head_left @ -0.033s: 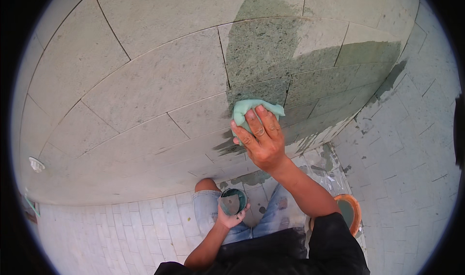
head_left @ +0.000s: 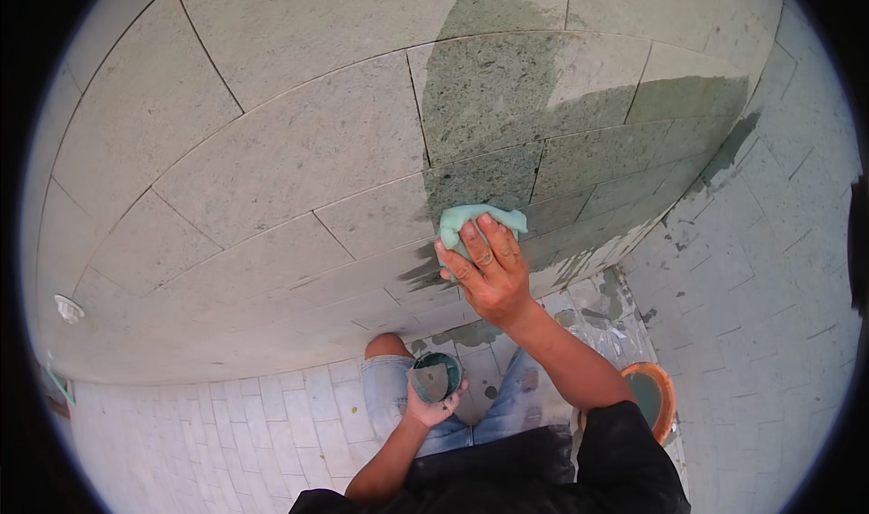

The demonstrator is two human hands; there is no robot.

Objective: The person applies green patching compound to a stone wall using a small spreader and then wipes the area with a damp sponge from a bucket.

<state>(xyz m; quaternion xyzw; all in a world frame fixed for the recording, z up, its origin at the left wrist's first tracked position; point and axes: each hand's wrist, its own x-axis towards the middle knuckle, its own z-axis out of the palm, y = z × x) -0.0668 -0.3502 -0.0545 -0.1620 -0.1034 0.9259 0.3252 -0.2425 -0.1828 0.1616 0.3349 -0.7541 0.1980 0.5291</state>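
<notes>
My right hand presses a crumpled teal cloth flat against a wall of pale stone slabs. The cloth sits at the lower left edge of a dark wet patch that spreads up and to the right across several slabs. Lower down, my left hand cups a small round container with dark liquid inside, held above my knees in jeans.
An orange-rimmed bucket stands on the floor at my right side. Crumpled clear plastic lies at the wall's foot. Pale paving tiles cover the floor. A small white fitting sticks out at the far left.
</notes>
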